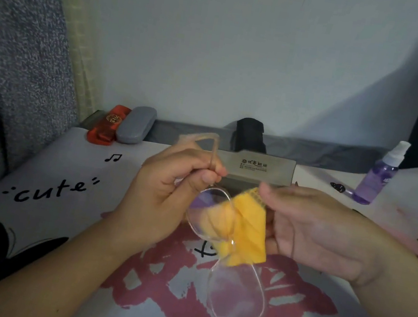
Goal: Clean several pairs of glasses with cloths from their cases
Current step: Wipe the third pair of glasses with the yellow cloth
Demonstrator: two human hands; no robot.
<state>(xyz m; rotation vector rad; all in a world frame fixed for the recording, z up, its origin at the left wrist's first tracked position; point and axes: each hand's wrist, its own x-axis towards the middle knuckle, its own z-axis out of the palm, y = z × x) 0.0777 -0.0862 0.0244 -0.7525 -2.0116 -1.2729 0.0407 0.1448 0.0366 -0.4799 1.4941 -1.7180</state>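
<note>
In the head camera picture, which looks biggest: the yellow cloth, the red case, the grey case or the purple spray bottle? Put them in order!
1. yellow cloth, though it is nearest the camera, so it may only look biggest
2. purple spray bottle
3. grey case and red case: they look about alike, and the grey one hides part of the red.
</note>
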